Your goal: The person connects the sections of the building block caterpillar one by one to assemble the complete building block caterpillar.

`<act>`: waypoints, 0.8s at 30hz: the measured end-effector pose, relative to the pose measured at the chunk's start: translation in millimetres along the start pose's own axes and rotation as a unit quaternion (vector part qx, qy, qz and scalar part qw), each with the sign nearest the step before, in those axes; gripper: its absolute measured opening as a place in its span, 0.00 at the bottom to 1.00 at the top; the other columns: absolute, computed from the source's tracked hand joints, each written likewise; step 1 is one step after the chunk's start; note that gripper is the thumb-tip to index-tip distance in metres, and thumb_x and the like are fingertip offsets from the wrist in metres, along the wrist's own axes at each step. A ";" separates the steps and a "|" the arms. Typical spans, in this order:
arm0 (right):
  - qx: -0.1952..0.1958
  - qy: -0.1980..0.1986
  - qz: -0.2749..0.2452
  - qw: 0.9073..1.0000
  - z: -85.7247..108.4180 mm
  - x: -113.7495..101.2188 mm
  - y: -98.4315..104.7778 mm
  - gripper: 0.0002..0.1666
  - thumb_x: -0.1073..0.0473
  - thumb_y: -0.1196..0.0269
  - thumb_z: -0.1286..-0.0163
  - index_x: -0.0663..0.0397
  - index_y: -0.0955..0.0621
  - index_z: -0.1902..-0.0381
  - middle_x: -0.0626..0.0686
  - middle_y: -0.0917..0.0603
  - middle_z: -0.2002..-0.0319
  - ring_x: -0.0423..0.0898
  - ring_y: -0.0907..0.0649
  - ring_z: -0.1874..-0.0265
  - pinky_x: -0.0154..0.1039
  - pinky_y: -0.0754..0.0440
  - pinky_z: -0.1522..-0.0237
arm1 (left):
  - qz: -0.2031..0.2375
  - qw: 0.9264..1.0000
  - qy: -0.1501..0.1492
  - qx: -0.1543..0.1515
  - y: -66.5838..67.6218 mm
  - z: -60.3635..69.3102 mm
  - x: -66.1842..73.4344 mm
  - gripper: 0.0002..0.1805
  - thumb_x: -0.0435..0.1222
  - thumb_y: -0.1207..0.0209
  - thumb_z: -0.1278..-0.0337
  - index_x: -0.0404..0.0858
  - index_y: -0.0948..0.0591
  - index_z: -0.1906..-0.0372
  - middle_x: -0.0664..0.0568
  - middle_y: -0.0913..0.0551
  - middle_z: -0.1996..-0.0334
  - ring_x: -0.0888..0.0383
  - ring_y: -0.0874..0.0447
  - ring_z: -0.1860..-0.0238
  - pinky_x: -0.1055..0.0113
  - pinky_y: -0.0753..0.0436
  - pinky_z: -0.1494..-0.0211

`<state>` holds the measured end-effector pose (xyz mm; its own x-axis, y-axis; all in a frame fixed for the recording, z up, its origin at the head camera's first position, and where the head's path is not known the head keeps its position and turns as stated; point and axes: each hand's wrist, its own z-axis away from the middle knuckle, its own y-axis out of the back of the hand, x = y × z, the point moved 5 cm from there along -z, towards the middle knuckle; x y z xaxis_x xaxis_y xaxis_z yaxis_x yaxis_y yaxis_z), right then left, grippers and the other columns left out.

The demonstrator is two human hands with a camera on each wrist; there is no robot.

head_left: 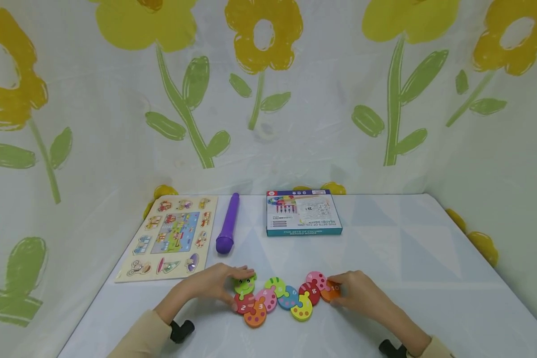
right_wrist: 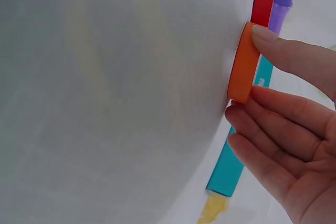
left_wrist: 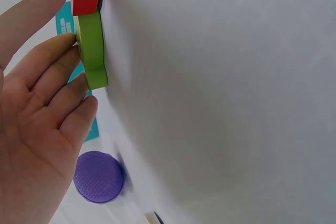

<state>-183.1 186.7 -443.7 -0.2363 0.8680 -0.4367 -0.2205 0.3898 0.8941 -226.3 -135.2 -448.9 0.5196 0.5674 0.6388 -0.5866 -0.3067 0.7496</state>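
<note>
A caterpillar number puzzle (head_left: 289,297) of joined, colourful pieces lies in a wavy row on the table. My left hand (head_left: 215,284) holds its left end, fingers at the green smiling head (head_left: 244,285) and thumb against the red piece (head_left: 243,304) marked 2. In the left wrist view, the fingertips meet the side of the green head (left_wrist: 92,51). At the other end, my right hand (head_left: 362,293) grips the orange piece (head_left: 328,293) marked 10. The right wrist view shows thumb and fingers at two sides of that orange piece (right_wrist: 244,64), which lies flat on the table.
Behind the left hand lies a wooden picture puzzle board (head_left: 207,201). A purple toy microphone (head_left: 228,226) rests to its right. Farther right is a flat box (head_left: 304,231) with a teal edge. A flower-printed curtain (head_left: 313,124) stands behind the white table (head_left: 407,258).
</note>
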 end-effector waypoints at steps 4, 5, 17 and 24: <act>0.000 -0.026 0.003 1.000 -2.9 5.8 2.5 0.27 0.58 0.22 0.53 0.58 0.14 0.53 0.52 0.13 0.58 0.43 0.21 0.66 0.41 0.15 0.58 | -0.004 1.000 -0.006 0.003 2.5 -6.9 0.8 0.44 0.46 0.26 0.61 0.43 0.28 0.33 0.53 0.31 0.33 0.54 0.37 0.31 0.55 0.37 0.29; 0.000 -0.032 0.002 0.999 -3.6 7.0 3.3 0.27 0.58 0.22 0.53 0.58 0.14 0.53 0.52 0.13 0.57 0.45 0.20 0.65 0.41 0.15 0.58 | -0.006 1.000 -0.005 0.003 3.0 -8.7 0.9 0.44 0.46 0.26 0.61 0.43 0.29 0.33 0.53 0.31 0.33 0.54 0.37 0.31 0.55 0.37 0.29; 0.005 -0.045 -0.035 0.998 -6.9 14.1 8.1 0.27 0.60 0.22 0.53 0.56 0.14 0.52 0.55 0.14 0.53 0.50 0.18 0.57 0.43 0.15 0.57 | 0.001 1.000 0.003 0.012 5.1 -14.1 -2.4 0.45 0.43 0.25 0.63 0.44 0.29 0.32 0.54 0.32 0.32 0.53 0.38 0.30 0.54 0.38 0.28; 0.003 -0.030 -0.095 0.995 -4.0 25.6 8.4 0.29 0.59 0.23 0.51 0.55 0.16 0.49 0.53 0.15 0.52 0.55 0.18 0.50 0.50 0.17 0.52 | 0.006 1.000 -0.002 0.025 5.2 -9.0 -4.5 0.44 0.45 0.26 0.60 0.43 0.29 0.32 0.52 0.31 0.33 0.51 0.37 0.31 0.52 0.38 0.29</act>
<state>-194.8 211.0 -447.8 -0.1338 0.7958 -0.5905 -0.2507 0.5493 0.7971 -237.2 -132.4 -449.4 0.5150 0.5612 0.6480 -0.5609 -0.3511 0.7498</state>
